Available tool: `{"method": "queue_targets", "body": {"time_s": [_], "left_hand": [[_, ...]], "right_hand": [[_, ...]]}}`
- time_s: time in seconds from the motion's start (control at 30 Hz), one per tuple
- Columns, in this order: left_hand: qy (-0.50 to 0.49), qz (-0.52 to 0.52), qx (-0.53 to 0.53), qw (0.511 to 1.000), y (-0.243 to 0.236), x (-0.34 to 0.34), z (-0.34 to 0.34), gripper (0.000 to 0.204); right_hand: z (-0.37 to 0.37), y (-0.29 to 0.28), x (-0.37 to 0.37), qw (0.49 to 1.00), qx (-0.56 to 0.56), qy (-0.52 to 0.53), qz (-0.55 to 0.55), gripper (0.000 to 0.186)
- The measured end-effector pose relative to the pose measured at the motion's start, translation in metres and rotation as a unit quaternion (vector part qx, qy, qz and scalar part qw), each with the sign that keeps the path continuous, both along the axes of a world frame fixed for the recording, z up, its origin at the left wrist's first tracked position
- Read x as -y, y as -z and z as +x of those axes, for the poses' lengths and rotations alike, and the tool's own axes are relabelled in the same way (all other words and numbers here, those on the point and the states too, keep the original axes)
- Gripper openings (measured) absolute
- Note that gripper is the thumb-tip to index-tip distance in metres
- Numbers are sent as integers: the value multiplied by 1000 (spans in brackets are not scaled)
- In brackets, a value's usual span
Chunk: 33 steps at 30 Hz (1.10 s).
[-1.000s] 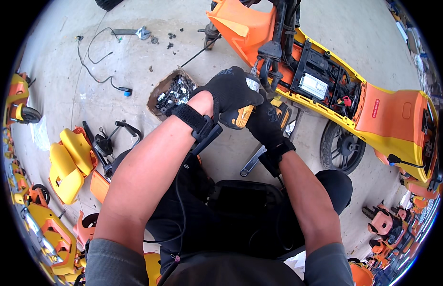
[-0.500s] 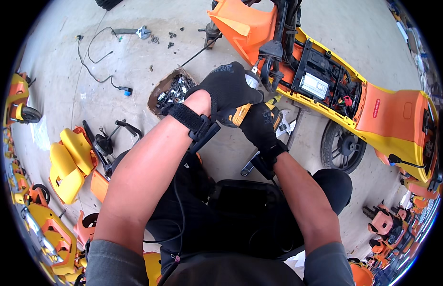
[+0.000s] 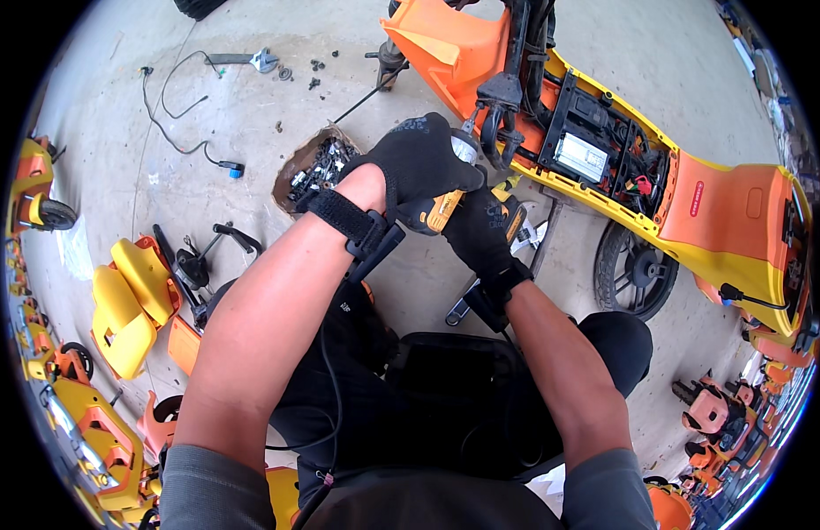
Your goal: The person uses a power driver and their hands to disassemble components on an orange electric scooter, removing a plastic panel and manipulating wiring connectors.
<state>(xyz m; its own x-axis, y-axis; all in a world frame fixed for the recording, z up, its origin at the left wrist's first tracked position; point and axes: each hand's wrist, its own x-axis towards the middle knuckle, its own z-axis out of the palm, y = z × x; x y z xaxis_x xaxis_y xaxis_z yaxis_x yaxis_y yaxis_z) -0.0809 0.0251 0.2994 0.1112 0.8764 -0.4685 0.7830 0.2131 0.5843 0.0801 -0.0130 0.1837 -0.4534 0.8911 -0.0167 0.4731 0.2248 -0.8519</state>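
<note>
Both my black-gloved hands are closed on a yellow and black cordless driver. My left hand wraps over its body near the silver front end. Lower and to the right, my right hand grips it too, its fingers partly hidden. The driver's nose points up at the black metal bracket on the front of an orange and yellow scooter. The bit's end lies close to that bracket; whether it sits on a fastener I cannot tell. Just left of my left hand stands a cardboard box of loose screws and bolts.
An adjustable wrench, a cable and small loose parts lie on the floor at the far left. Another wrench rests below my right hand. Yellow panels lie left, and more scooter parts stand right.
My hands and the driver have shifted very slightly to the left, along with a tiny shift of the bracket. The grip is the same.
</note>
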Motion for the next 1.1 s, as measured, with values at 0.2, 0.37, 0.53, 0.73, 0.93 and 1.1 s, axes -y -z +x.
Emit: {"method": "queue_targets", "body": {"time_s": [0.2, 0.37, 0.53, 0.73, 0.93, 1.1], "left_hand": [[-6, 24, -19, 1000, 7, -1, -3, 79], [0, 34, -17, 999, 7, -4, -5, 73], [0, 55, -13, 998, 4, -2, -5, 71], [25, 70, -12, 997, 4, -4, -5, 70], [23, 43, -14, 999, -7, -4, -7, 71], [17, 35, -8, 999, -3, -4, -8, 74]], "right_hand": [[-5, 5, 4, 1000, -26, 1, 5, 49], [-10, -8, 6, 998, -54, 25, -36, 45], [-13, -5, 8, 998, -50, 35, -21, 48], [-17, 5, 11, 996, -66, 53, 31, 50], [-23, -2, 15, 992, -104, 58, -35, 53], [-19, -1, 14, 995, -87, 45, -9, 55]]}}
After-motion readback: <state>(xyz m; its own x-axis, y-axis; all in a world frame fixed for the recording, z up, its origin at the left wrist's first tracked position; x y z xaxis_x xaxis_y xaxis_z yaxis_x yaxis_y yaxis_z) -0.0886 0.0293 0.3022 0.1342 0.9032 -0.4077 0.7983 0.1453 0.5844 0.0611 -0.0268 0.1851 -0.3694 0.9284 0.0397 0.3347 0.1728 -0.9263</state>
